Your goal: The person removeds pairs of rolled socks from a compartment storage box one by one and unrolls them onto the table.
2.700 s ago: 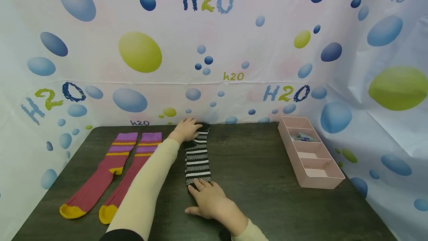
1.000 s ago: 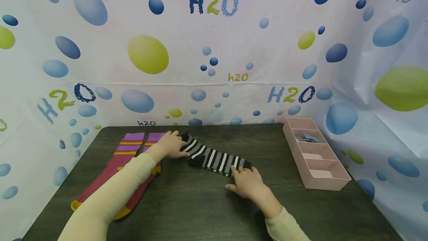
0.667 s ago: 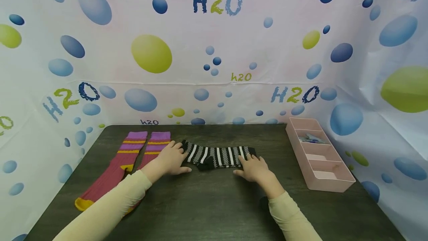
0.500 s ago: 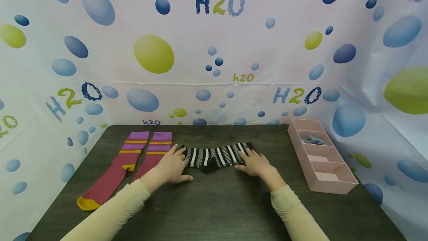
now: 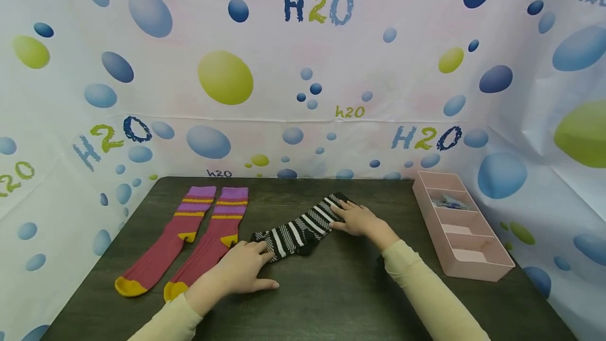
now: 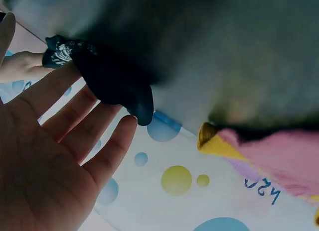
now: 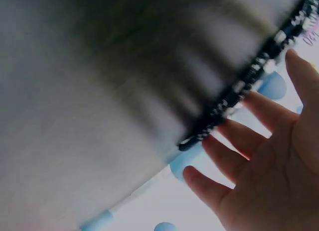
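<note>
A black-and-white striped sock lies flat and slanted on the table, its right end farther away. My left hand rests its outstretched fingertips on the sock's near-left end, thumb spread. The right hand touches the far-right end with extended fingers. In the left wrist view, the left hand's palm shows, fingertips against the dark sock. The right wrist view has the right palm, spread fingers along the sock's edge. Neither hand curls round the fabric.
Two long maroon socks with yellow toes and purple cuffs lie side by side at left, a left one and a right one. A pink divided box with small items in one compartment stands at right on the dark table.
The striped sock has turned from pointing away, through sideways, to its present slant. My left hand has come nearer and the right hand has moved farther away. The head view has shifted slightly.
</note>
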A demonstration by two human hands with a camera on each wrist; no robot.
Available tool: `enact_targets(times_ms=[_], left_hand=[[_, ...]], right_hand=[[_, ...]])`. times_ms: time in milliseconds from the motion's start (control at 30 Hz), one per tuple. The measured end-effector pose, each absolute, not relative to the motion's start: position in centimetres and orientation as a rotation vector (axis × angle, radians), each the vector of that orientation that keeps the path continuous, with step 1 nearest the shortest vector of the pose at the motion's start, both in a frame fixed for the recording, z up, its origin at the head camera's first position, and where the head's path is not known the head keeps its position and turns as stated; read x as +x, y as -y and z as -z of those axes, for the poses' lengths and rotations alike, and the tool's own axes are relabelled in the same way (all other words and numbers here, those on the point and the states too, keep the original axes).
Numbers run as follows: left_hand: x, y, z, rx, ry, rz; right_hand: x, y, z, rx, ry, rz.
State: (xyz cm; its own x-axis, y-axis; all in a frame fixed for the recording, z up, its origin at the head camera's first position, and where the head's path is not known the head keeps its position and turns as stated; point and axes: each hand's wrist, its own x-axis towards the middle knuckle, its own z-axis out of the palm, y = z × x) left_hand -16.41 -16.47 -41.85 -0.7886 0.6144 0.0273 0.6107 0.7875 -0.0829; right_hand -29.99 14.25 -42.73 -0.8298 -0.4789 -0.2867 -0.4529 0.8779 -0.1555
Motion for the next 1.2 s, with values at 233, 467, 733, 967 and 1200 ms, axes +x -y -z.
enact_targets(times_ms=[233, 467, 733, 967, 1200], left_hand=[[-14.9, 17.2, 42.0, -0.976, 3.024, 0.068], [-13.7, 17.3, 41.9, -0.954, 3.120, 0.233], [-12.1, 17.0, 41.1, -0.929, 3.157, 0.228], [-11.8, 16.8, 40.6, -0.961, 3.164, 0.202], [-11.6, 17.1, 40.2, -0.969, 3.223, 0.239]], right_hand=[[-31.7, -12.3, 43.0, -0.794, -2.732, 0.066], [-33.0, -10.5, 43.8, -0.908, -2.732, 0.058], [-34.2, -7.8, 44.0, -1.056, -2.710, -0.021], [-34.8, -5.7, 44.0, -1.133, -2.695, -0.147], [-35.1, -3.8, 43.5, -1.180, -2.656, -0.177]])
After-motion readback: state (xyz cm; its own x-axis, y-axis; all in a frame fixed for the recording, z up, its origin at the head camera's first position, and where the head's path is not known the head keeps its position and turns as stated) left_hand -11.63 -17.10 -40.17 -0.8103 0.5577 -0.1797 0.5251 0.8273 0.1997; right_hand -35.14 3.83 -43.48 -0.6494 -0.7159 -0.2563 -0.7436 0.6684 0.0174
